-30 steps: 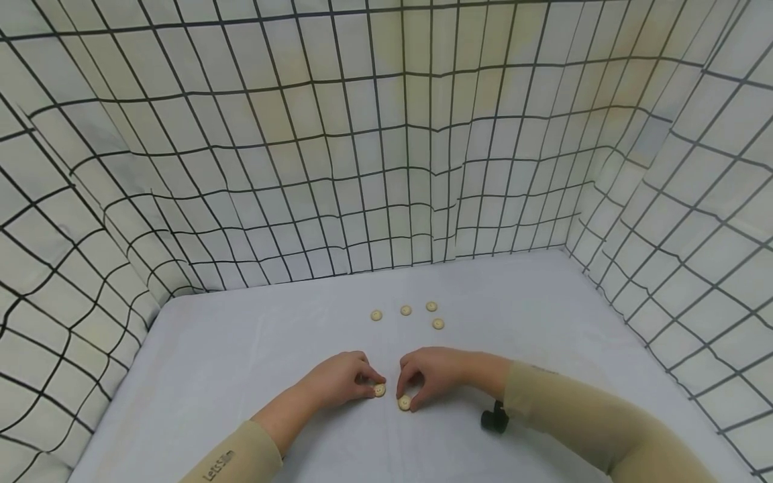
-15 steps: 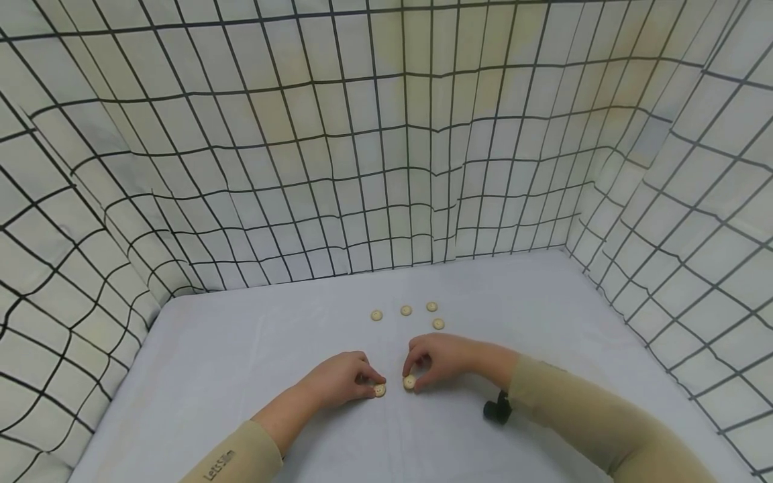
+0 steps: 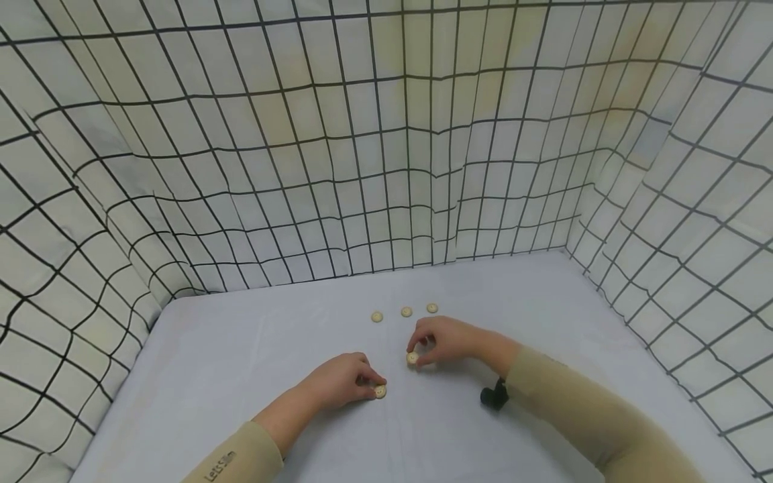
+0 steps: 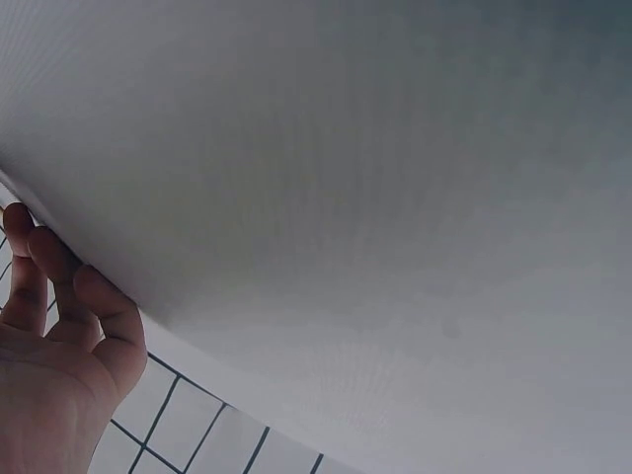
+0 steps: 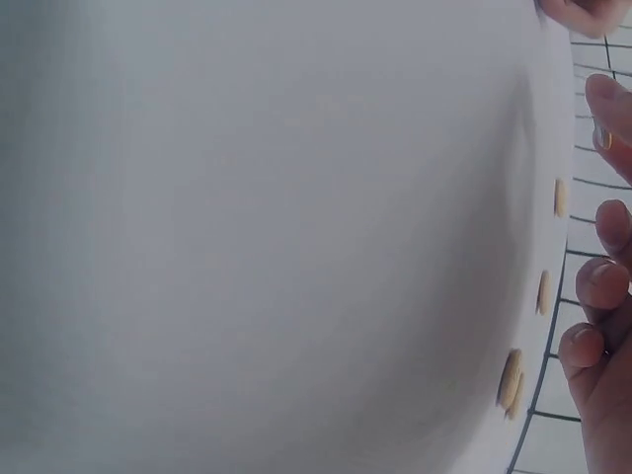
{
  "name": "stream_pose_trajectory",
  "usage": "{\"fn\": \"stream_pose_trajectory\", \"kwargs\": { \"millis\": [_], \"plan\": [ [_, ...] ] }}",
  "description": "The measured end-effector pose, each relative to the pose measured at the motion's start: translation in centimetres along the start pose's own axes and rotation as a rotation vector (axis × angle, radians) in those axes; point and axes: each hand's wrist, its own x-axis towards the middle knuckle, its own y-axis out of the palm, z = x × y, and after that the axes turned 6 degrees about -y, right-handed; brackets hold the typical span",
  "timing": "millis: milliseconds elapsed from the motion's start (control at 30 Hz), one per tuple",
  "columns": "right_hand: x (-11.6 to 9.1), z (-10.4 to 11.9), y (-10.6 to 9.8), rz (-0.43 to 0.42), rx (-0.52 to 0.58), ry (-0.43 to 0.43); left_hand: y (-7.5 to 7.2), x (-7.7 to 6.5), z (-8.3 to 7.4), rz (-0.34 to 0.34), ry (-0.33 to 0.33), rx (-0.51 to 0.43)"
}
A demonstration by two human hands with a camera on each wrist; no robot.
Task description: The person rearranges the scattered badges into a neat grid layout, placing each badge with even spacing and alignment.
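Observation:
In the head view my left hand point(image 3: 341, 384) pinches a pale round button point(image 3: 380, 391) between thumb and index finger, at the table. My right hand point(image 3: 445, 339) holds a second pale button point(image 3: 413, 359) by its edges, farther back and to the right. From the right wrist view, the right hand point(image 5: 610, 331) appears raised off the cloth. Behind it lie three loose buttons: a left one point(image 3: 377, 316), a middle one point(image 3: 407, 312) and a right one point(image 3: 431, 308). A fourth is hidden by the right hand in the head view. The left wrist view shows the left hand's curled fingers point(image 4: 111, 306), without its button.
A white cloth point(image 3: 229, 355) covers the table. White curtains point(image 3: 362, 168) with a black grid surround its back and sides. A small black device point(image 3: 495, 396) sits under the right forearm.
My right hand has moved away from me, towards the loose buttons, carrying its button and covering one of them. The left hand stays in place with its button.

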Motion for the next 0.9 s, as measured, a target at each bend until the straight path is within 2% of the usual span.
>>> {"fn": "stream_pose_trajectory", "kwargs": {
  "millis": [200, 333, 467, 900],
  "plan": [
    [0.4, -0.6, -0.6, -0.046, -0.017, 0.026, 0.0, -0.1, 0.0, -0.007, 0.005, 0.0],
    [0.8, -0.8, -0.9, -0.065, 0.01, 0.069, 0.1, -0.1, 0.0, -0.01, 0.001, -0.003],
    [1.4, -1.2, -1.0, -0.068, 0.035, 0.116, 0.0, -0.1, 0.0, -0.008, 0.0, -0.003],
    [2.9, -3.0, -0.9, -0.07, -0.01, 0.207, 0.3, -0.1, 0.1, -0.014, -0.018, -0.003]
  ]
}}
